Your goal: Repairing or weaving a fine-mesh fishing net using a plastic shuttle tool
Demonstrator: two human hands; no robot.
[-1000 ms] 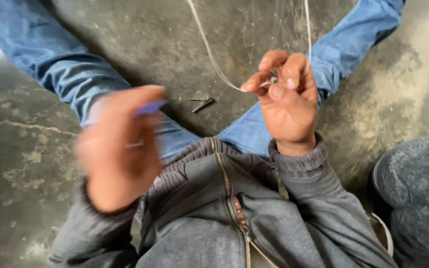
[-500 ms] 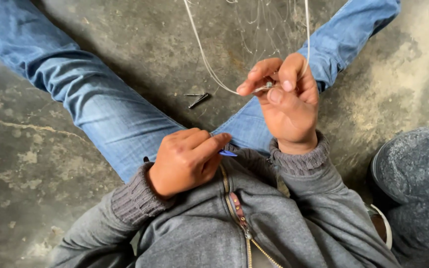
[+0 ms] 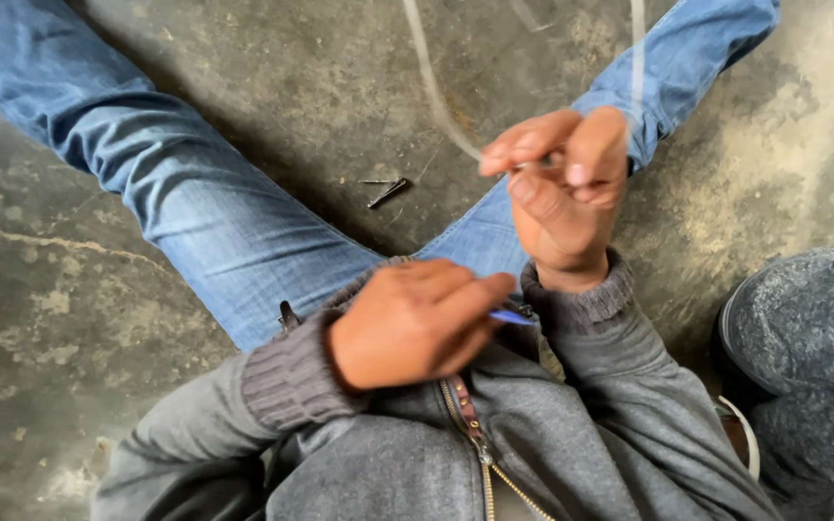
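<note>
Pale cord (image 3: 436,96) runs from the top of the picture down into the right hand (image 3: 562,193). Its long way goes up and away from the pinch. The fingers are pressed together on the cord's end, just above the zip (image 3: 465,415) of the grey jacket. The left hand (image 3: 407,323) sits low by the zip, closed on a small blue thing (image 3: 512,316) that points toward the right wrist. Half a second ago both hands looked about the same, but a second ago the left hand was out to the side.
</note>
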